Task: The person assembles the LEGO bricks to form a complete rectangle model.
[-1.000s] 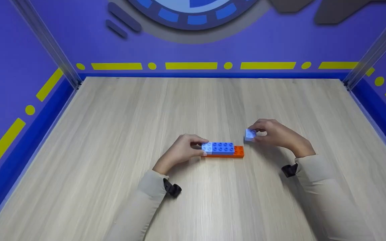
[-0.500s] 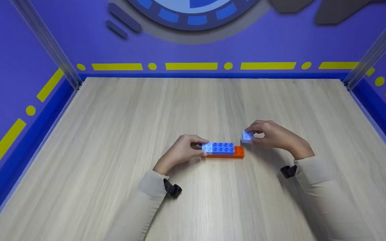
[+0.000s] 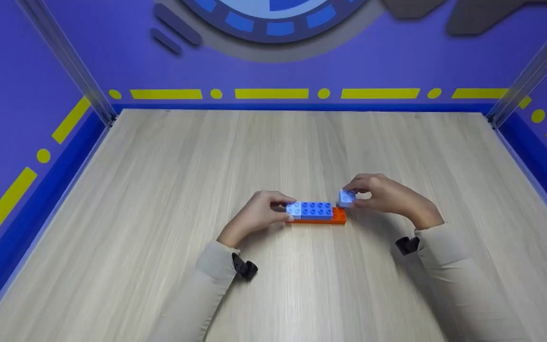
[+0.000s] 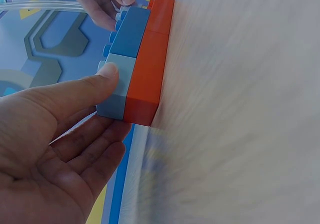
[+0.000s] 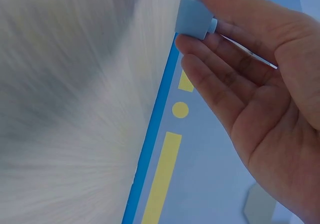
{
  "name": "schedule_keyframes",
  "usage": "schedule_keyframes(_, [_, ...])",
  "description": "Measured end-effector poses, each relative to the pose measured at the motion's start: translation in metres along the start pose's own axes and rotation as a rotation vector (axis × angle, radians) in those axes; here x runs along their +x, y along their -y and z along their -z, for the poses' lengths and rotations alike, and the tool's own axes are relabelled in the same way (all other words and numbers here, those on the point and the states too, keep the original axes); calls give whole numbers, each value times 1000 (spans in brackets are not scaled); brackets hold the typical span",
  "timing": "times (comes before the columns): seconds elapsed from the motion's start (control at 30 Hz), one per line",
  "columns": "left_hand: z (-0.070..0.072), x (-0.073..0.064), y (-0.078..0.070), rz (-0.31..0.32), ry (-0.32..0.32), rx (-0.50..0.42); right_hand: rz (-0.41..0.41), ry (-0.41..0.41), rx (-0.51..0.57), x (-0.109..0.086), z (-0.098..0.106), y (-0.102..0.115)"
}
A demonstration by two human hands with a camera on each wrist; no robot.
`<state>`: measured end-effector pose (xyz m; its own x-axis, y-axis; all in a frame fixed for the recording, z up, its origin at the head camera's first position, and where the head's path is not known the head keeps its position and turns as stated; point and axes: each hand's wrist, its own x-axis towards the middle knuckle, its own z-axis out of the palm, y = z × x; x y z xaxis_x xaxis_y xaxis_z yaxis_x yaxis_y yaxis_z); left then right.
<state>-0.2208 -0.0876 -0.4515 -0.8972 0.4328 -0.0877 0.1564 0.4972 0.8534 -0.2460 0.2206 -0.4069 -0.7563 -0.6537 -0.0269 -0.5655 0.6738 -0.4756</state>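
An orange-red layer of toy building bricks (image 4: pixel 145 73) lies on the table. On top of it sit a blue brick (image 3: pixel 316 210) and, at the left end, a light blue brick (image 4: pixel 116 96). Bare orange studs show at the right end. My left hand (image 3: pixel 257 211) pinches the stack's left end, thumb on the light blue brick's near side. Between thumb and fingertips my right hand (image 3: pixel 387 194) pinches a second, square light blue brick (image 5: pixel 195 16). In the head view that brick overlaps the back right corner of the orange layer, close over the bare studs.
The wood-grain table (image 3: pixel 197 156) spreads around the stack on every side. Blue panels with yellow marks (image 3: pixel 271 93) close it off at the back and sides, with metal posts (image 3: pixel 69 61) at the back corners. Each sleeve carries a black wrist strap (image 3: pixel 245 267).
My right hand has moved left and toward me, bringing the square light blue brick to the right end of the stack. The left hand and the stack have stayed put.
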Motion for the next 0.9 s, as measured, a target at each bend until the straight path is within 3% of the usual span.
schedule_keyframes(0.9, [1, -1, 0, -11, 0, 14, 82, 40, -19, 2, -6, 11])
